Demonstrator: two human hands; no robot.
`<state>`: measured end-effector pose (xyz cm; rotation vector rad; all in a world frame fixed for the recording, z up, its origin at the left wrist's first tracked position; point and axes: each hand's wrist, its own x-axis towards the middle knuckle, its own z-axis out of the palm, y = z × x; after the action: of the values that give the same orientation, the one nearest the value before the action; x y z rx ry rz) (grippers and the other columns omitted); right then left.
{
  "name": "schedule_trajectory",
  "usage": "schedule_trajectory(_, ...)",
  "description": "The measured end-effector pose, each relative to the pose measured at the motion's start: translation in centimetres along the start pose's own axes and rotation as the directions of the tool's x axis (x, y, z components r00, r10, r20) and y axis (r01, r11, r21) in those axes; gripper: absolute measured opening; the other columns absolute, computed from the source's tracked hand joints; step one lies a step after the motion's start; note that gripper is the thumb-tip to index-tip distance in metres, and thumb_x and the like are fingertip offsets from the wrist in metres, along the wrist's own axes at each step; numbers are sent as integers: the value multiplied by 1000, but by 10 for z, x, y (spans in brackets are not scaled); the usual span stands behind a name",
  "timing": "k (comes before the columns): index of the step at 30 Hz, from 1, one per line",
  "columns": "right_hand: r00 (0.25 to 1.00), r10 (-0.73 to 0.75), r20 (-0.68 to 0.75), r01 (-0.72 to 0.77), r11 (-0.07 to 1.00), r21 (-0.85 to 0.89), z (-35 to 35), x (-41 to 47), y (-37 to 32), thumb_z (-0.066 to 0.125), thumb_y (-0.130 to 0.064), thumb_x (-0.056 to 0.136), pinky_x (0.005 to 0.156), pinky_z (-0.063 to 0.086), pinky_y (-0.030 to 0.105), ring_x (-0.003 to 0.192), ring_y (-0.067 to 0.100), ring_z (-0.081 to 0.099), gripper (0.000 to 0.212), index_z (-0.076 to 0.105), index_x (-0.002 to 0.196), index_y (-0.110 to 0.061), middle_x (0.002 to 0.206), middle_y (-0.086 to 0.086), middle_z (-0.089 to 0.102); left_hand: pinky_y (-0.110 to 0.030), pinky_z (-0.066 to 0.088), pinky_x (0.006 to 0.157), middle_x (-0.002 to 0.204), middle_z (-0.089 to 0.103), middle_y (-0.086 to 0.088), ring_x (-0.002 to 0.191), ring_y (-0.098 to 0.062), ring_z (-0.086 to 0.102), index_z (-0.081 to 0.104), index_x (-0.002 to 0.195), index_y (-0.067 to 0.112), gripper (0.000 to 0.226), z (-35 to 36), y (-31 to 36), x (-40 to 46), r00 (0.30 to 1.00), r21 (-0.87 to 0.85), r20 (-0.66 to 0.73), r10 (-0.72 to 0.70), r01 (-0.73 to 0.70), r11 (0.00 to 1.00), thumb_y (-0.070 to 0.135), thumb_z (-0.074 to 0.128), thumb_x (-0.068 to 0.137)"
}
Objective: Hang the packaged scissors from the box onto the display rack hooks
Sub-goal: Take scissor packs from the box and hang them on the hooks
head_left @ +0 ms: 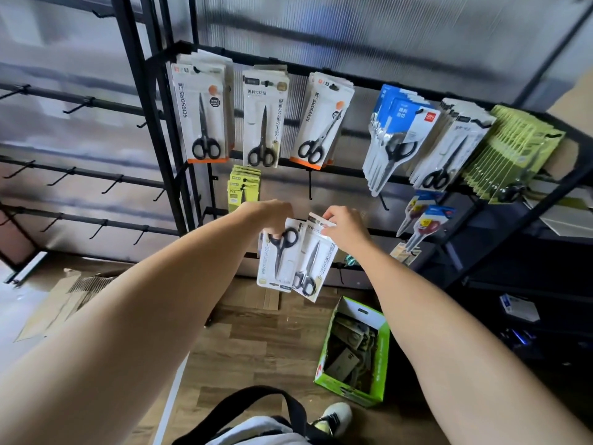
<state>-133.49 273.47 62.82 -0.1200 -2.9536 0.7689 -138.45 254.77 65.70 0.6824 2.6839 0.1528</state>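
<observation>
Translucent ribbed panels back a black display rack (321,72) hung with carded scissors. Low in front of it, my left hand (271,216) grips one scissors pack (278,255) upside down, handles up, blades down. My right hand (345,231) pinches the top edge of a second pack (313,268), upright, handles down, tilted slightly left. Both long axes run near vertical. On the floor sits the green box (378,358), still holding packs. I judge I should flip the left pack, then line each card's hang hole up with a bare hook (310,187).
</observation>
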Motion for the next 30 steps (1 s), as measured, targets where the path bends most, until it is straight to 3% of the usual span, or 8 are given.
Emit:
schedule_trajectory(6, 999, -37, 3, 38, 997, -65, 3, -4, -2, 64, -5, 87, 69, 53, 31, 89, 26, 64, 16, 69, 101, -9, 101, 9, 71, -22, 43, 51, 120, 61, -13, 78, -22, 57, 47, 140, 13, 62, 0, -1, -3, 1000, 17, -1, 8, -8, 1000, 6, 71, 83)
schedule_trajectory(10, 999, -26, 39, 30, 995, -100, 6, -6, 0, 59, -7, 92, 64, 43, 28, 84, 25, 59, 14, 66, 102, -13, 100, 9, 68, -23, 44, 52, 118, 60, -12, 75, -21, 56, 49, 139, 12, 60, 0, 0, -6, 1000, 36, 24, 19, -20, 999, 6, 72, 83)
schedule_trajectory(14, 1000, -19, -13, 18, 993, -114, 8, -6, -1, 57, -9, 95, 64, 40, 29, 84, 28, 58, 12, 64, 103, -15, 98, 11, 68, -30, 51, 67, 125, 58, -13, 84, -25, 57, 44, 142, 14, 64, -3, -2, -4, 1000, 59, 20, 19, -20, 998, 8, 71, 84)
schedule_trajectory(19, 993, -114, -15, 106, 960, -259, 4, -8, -12, 54, -7, 97, 61, 35, 27, 81, 22, 55, 19, 61, 112, -18, 102, 7, 69, -40, 54, 89, 129, 56, -11, 107, -30, 59, 47, 139, 14, 63, -10, -6, -4, 999, 93, 21, 26, -28, 995, 12, 73, 82)
schedule_trajectory(23, 985, -169, -44, 154, 958, -242, -2, 4, -24, 53, -9, 98, 53, 30, 23, 83, 23, 60, 20, 62, 115, -16, 99, 8, 71, -41, 56, 86, 130, 55, -10, 106, -29, 60, 46, 141, 17, 65, -22, -13, -5, 1000, 87, 3, 25, -25, 996, 8, 72, 81)
schedule_trajectory(26, 979, -198, -40, 185, 960, -211, -6, 19, -40, 54, -10, 98, 60, 35, 24, 84, 24, 60, 21, 62, 115, -17, 100, 9, 70, -38, 54, 88, 132, 55, -9, 109, -29, 58, 42, 143, 17, 68, -34, -22, -8, 1000, 77, -3, -2, 2, 997, 6, 70, 83)
schedule_trajectory(30, 977, -215, 2, 214, 970, -116, -18, 48, -74, 51, -13, 99, 58, 41, 30, 75, 20, 57, 13, 57, 101, -24, 89, 2, 61, -37, 49, 96, 141, 48, -8, 121, -27, 51, 36, 148, 18, 67, -63, -41, -15, 998, 130, -54, -12, 19, 991, 8, 64, 88)
